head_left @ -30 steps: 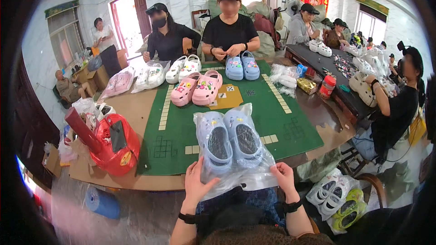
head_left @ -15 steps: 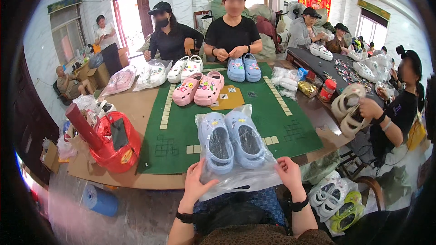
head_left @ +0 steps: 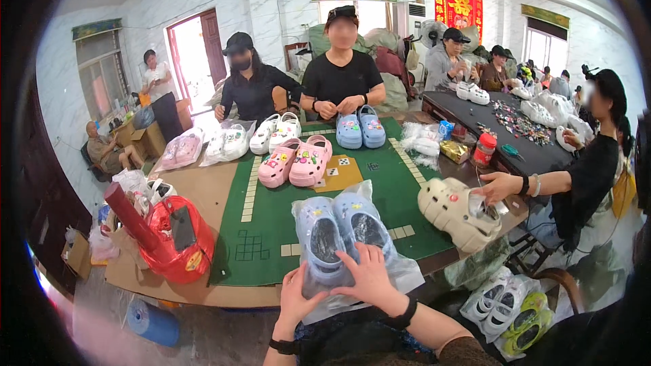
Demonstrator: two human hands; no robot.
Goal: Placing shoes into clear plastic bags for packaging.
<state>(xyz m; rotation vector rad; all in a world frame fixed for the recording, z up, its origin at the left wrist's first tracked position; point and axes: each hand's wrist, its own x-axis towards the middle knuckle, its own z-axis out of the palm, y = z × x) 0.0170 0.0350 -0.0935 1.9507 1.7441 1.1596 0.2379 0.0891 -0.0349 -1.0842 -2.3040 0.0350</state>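
A pair of light blue clogs (head_left: pixel 320 236) lies inside a clear plastic bag (head_left: pixel 405 270) at the table's near edge. My left hand (head_left: pixel 302 296) rests on the bag's near left part beside the heel, fingers stretched out. Across the right clog's heel lies my right hand (head_left: pixel 370 276), its fingers spread on the bag. The two thumbs nearly meet below the heels. Farther off stand pink clogs (head_left: pixel 311 166) with colourful charms, and unbagged blue clogs (head_left: pixel 371 128) before a person in black.
A co-worker's hand (head_left: pixel 500 186) at the right holds beige clogs (head_left: pixel 453 210) over the mat's edge. A red bag-covered container (head_left: pixel 193 247) with a phone (head_left: pixel 182 227) stands at the left. White clogs (head_left: pixel 285 131) and bagged pairs line the far side. A red-lidded jar (head_left: pixel 484 150) stands far right.
My right hand has left the bag's right edge and moved left onto the clogs' heel. My left hand has shifted slightly. The co-worker's beige clogs have come over the table from the right.
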